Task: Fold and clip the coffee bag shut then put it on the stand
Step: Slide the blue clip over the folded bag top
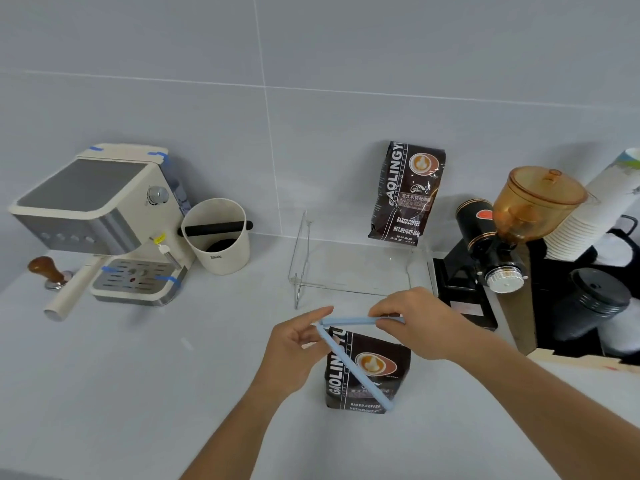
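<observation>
A dark brown coffee bag (372,379) stands upright on the counter in front of me. Over its top hangs a light blue sealing clip (349,355), spread open in a V, one arm level along the bag's top and the other slanting down across the bag's front. My left hand (294,348) pinches the clip at its hinge end, left of the bag. My right hand (415,320) grips the level arm's right end together with the bag's top. A clear acrylic stand (311,268) sits behind, with a second coffee bag (405,192) on its far right side.
A cream espresso machine (104,223) with a tamper (48,268) stands at the left, and a cream knock box (218,237) is beside it. A black grinder (502,237) with an amber hopper, stacked paper cups (595,216) and black lids (595,296) fill the right.
</observation>
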Demonstrator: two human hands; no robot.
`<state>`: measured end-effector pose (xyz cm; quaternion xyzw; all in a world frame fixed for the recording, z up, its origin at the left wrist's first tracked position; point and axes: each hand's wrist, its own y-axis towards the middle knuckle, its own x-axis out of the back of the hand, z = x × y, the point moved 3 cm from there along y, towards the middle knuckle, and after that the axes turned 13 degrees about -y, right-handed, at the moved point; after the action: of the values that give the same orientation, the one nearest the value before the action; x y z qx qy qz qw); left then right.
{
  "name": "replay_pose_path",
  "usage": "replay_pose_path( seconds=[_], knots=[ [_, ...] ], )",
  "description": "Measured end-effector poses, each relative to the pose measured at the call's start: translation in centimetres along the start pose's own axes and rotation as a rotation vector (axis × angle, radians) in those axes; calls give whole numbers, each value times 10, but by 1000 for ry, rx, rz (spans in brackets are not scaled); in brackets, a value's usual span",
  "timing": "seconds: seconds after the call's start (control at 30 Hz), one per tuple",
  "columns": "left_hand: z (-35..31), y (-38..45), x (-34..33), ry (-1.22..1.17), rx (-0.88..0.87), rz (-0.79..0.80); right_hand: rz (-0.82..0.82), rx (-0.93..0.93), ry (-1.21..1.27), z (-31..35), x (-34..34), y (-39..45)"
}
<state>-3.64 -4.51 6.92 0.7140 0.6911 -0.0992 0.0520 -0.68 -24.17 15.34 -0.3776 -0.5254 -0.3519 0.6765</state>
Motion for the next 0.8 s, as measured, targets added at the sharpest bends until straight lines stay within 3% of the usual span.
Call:
replay_pose_path(
  seconds=[0.4, 0.6, 0.8],
  knots=[
    [-1, -4, -2, 271, -201, 13, 123, -137, 184, -6, 0, -18],
    [0, -10, -8, 395, -349, -12, 279, -186, 83, 4, -4, -38],
    [4, -11, -13, 486, -399, -58, 244, -136, -90, 15, -9, -43]
  ],
)
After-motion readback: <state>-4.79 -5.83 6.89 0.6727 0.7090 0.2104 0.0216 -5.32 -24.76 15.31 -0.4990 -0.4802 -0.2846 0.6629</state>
